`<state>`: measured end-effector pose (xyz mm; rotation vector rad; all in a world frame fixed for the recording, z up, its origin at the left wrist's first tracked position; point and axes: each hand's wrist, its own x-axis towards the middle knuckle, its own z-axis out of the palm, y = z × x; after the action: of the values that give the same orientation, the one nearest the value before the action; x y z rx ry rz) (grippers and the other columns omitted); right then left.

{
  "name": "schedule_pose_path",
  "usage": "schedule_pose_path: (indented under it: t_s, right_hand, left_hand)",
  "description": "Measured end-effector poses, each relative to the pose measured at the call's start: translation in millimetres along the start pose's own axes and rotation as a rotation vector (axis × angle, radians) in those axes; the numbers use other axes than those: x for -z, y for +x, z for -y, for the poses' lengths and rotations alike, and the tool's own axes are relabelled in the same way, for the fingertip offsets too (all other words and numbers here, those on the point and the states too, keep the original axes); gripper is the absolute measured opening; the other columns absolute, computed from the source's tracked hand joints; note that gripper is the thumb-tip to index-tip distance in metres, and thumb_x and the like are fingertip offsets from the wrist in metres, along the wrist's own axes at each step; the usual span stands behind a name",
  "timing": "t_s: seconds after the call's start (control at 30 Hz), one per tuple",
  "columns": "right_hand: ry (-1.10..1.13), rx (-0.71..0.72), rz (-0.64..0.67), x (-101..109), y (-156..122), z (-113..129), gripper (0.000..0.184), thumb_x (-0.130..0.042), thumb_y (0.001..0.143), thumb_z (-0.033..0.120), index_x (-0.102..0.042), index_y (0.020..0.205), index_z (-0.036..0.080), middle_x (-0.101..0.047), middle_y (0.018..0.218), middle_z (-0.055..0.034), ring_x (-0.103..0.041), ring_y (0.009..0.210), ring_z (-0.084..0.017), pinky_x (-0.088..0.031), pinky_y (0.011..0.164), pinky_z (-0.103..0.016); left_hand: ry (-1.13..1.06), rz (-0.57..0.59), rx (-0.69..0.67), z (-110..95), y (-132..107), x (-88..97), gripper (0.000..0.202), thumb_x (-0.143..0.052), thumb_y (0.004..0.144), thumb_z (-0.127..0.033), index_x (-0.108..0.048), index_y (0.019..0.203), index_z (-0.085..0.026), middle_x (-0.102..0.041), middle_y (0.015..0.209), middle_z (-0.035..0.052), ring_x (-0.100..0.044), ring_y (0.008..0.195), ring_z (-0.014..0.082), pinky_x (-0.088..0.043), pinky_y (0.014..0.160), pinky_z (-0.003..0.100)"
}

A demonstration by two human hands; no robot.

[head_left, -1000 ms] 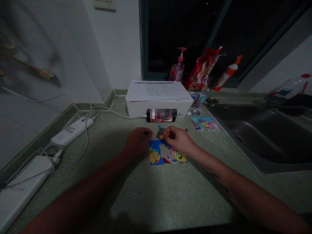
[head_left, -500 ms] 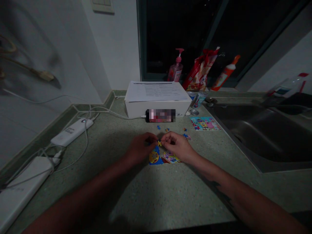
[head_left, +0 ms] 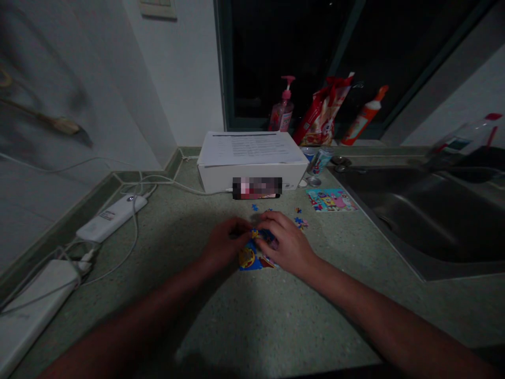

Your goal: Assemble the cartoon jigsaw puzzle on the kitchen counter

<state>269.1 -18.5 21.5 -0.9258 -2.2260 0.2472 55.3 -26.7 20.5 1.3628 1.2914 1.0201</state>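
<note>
My left hand and my right hand are close together over a partly assembled jigsaw puzzle, covering most of it. A small yellow jigsaw piece sits at my left fingertips. My right fingers lie extended on the puzzle beside it, with nothing visible in them. Several loose blue and pink pieces lie on the speckled green countertop beyond my right hand.
A printed puzzle picture card lies beside the steel sink. A white box with papers stands behind, fronted by a blurred phone. Bottles stand along the window; a power bank and cables lie left.
Both hands have moved down and closer together, from holding the yellow piece above the puzzle to covering the puzzle. The yellow piece has moved down with them.
</note>
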Motion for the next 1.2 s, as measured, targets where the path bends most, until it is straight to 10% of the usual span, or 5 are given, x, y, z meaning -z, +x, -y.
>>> schedule_pose_path:
  t_s: [0.77,1.2]
  right_hand:
    - [-0.149,0.101,-0.023,4.8,-1.0,-1.8,0.016,-0.071,0.099,0.023,-0.073,0.115,0.021,-0.073,0.138,-0.0177,-0.072,0.127,-0.034,-0.063,0.103,-0.056]
    - [-0.02,0.016,0.132,8.9,-1.5,4.0,0.017,-0.074,0.095,0.02,-0.07,0.111,0.023,-0.07,0.145,-0.0157,-0.068,0.136,-0.033,-0.058,0.112,-0.058]
  left_hand:
    - [-0.02,0.017,-0.037,4.6,0.0,-0.3,0.008,-0.073,0.084,-0.027,-0.076,0.091,-0.023,-0.083,0.094,0.0073,-0.078,0.088,0.0232,-0.062,0.085,0.038]
    - [0.328,-0.314,-0.135,23.7,49.5,49.8,0.013,-0.067,0.086,-0.032,-0.075,0.093,-0.024,-0.083,0.092,0.0037,-0.077,0.088,0.024,-0.06,0.086,0.038]
